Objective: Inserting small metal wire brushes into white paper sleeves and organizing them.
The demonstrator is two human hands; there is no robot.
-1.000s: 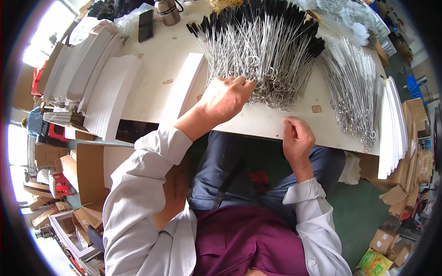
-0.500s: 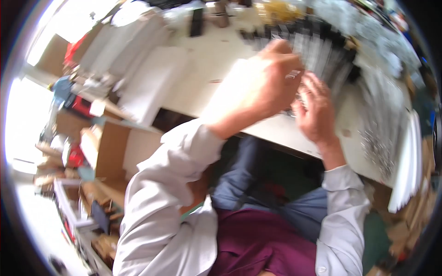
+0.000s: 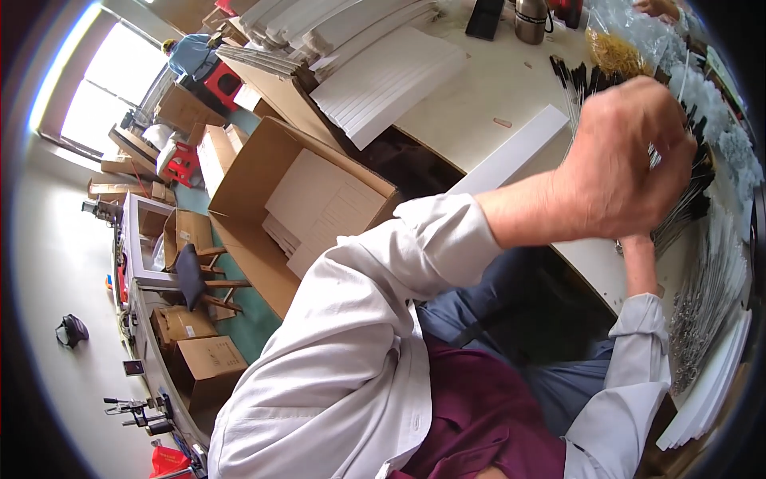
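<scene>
My left hand (image 3: 626, 156) is raised over the right part of the table (image 3: 447, 104), its fingers curled closed. A small shiny bit shows between them, too little to name. Behind and below it, my right hand (image 3: 638, 243) shows only its wrist side; its fingers are hidden. Around both hands lies a bundle of thin metal rods with black ends (image 3: 696, 172), partly covered by my left hand. A long narrow white box (image 3: 519, 148) lies on the table under my left forearm, near the front edge.
Stacked white boxes (image 3: 391, 80), a black phone (image 3: 485, 17) and a metal flask (image 3: 530, 20) stand farther back. Thin clear-wrapped rods (image 3: 710, 295) and white strips (image 3: 710, 391) lie right. An open carton (image 3: 239, 188) stands left. Another person's hand (image 3: 658, 8) shows far right.
The view has swung left, so the table and my hands sit farther right. My left hand now covers most of my right hand. The long white box shows under my left forearm.
</scene>
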